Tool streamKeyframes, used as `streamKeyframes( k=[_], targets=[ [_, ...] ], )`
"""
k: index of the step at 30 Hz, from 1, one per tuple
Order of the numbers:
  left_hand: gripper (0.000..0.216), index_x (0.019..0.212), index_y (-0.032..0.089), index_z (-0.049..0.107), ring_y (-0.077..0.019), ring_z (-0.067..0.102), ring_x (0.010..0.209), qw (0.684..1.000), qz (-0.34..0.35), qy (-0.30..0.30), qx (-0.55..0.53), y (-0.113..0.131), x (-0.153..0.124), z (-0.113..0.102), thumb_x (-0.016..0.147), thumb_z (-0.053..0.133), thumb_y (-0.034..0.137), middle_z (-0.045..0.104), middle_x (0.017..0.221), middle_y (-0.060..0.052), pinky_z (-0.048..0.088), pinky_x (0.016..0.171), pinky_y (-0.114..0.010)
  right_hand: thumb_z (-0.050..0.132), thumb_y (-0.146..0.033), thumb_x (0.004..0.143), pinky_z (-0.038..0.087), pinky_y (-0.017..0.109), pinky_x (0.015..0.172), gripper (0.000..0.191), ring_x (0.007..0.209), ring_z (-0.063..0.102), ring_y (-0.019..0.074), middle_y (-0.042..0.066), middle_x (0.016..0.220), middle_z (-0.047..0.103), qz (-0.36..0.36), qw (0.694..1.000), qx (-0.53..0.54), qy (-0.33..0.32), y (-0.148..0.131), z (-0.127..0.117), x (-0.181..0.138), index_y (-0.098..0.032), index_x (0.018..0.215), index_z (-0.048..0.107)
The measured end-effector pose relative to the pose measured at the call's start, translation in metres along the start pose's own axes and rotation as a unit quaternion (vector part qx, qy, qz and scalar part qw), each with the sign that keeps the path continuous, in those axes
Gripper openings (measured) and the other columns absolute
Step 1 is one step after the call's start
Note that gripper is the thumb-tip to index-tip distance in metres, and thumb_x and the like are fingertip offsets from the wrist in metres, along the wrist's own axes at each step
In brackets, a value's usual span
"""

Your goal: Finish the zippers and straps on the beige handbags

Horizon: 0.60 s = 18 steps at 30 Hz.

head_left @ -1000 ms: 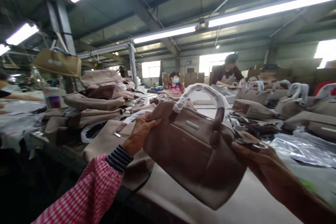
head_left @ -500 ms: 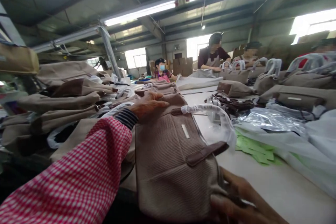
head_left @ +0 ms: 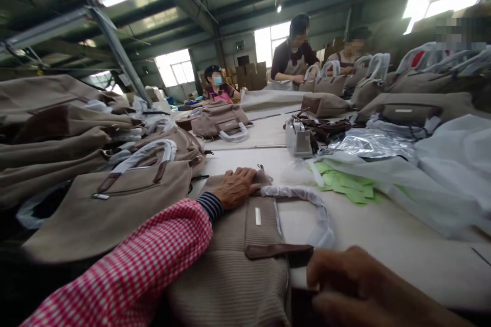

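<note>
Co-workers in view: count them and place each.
4: a masked person left of centre, a standing person just right of centre, a third person farther right, and a partly hidden fourth person near the right edge. Others may be hidden behind the bags.

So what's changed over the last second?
The bag, held up in both hands before, has come down onto the table, its handle swinging from upward to rightward. The left hand now rests on its far end; whether the blurred right hand has let go, I can't tell. The piled bags at left look unchanged.
</note>
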<state>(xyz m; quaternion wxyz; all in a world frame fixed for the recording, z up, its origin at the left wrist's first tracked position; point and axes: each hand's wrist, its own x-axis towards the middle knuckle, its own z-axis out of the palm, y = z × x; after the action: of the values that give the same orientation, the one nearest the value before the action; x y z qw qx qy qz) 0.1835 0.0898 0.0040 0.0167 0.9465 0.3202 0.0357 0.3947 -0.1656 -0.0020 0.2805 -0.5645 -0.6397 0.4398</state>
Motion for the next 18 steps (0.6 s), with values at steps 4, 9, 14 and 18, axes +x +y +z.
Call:
streamKeyframes(
  k=[4,9,14,18],
  targets=[
    [0.035,0.133,0.019,0.053,-0.0338,0.053,0.127,1.0,0.014,0.0,0.019,0.007,-0.003,-0.026,0.103,0.052,0.038,0.057,0.139,-0.015,0.047,0.102,-0.053,0.06,-0.033,0.094,0.056,0.039,0.087,0.02,0.103,0.067,0.0277,0.008,0.112,0.073,-0.123,0.933,-0.25,0.229,0.026,-0.04,0.014,-0.029,0.106,0.075],
    [0.031,0.125,0.023,0.064,-0.0277,0.063,0.112,0.982,0.153,-0.111,-0.011,0.033,-0.028,-0.066,0.096,0.064,0.036,0.066,0.123,-0.008,0.048,0.099,-0.039,0.05,-0.01,0.084,0.051,0.048,0.105,0.049,0.129,0.059,0.0288,0.008,0.143,0.061,-0.174,0.915,-0.34,0.133,0.051,-0.054,0.018,-0.032,0.123,0.071],
    [0.029,0.125,0.026,0.068,-0.0293,0.063,0.117,0.99,0.125,-0.067,-0.024,0.042,-0.055,-0.095,0.097,0.063,0.033,0.068,0.125,-0.006,0.044,0.102,-0.038,0.044,-0.006,0.086,0.053,0.036,0.082,0.028,0.093,0.066,0.0229,0.009,0.106,0.071,-0.182,0.897,-0.383,0.124,0.023,-0.056,0.026,-0.023,0.091,0.066],
    [0.03,0.12,0.027,0.072,-0.0281,0.066,0.108,0.995,0.07,0.023,-0.069,0.031,-0.064,-0.108,0.1,0.058,0.045,0.07,0.116,-0.004,0.044,0.098,-0.036,0.044,-0.007,0.087,0.05,0.031,0.074,0.027,0.079,0.063,0.0201,0.007,0.089,0.07,-0.218,0.868,-0.415,0.162,-0.003,-0.058,0.034,-0.023,0.079,0.065]
  ],
)
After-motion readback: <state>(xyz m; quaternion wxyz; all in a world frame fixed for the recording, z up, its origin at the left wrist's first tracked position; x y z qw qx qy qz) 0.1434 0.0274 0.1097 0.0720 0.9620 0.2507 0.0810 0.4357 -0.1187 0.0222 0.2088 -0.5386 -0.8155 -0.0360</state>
